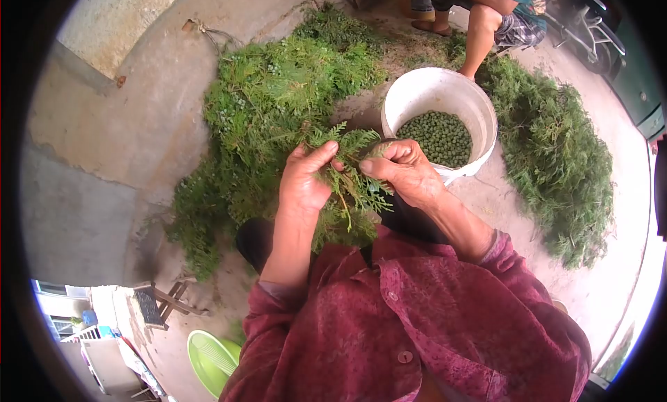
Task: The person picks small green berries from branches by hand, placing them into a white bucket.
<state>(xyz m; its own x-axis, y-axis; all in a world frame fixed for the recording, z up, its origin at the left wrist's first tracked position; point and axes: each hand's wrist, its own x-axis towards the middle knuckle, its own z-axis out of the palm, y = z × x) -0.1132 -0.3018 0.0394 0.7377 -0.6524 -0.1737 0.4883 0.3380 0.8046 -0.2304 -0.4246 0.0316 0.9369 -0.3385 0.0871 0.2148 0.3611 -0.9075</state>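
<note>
My left hand (310,174) pinches a green leafy sprig (351,176) near the middle of the view. On the sprig's other side is my right hand (403,167), its thumb and fingers closed on the same foliage. Whether a berry is between those fingertips is too small to tell. Just beyond my right hand stands a white bucket (479,103), partly filled with small round green berries (439,138). Beneath and beyond my left hand lies a large heap of cut green branches (264,103).
Another pile of branches (556,159) lies to the right of the bucket. A person (483,34) sits beyond it, near a tan bucket (415,1) and a parked motorcycle (587,27). Lower left are a green basin (208,360) and a wooden stool (170,303).
</note>
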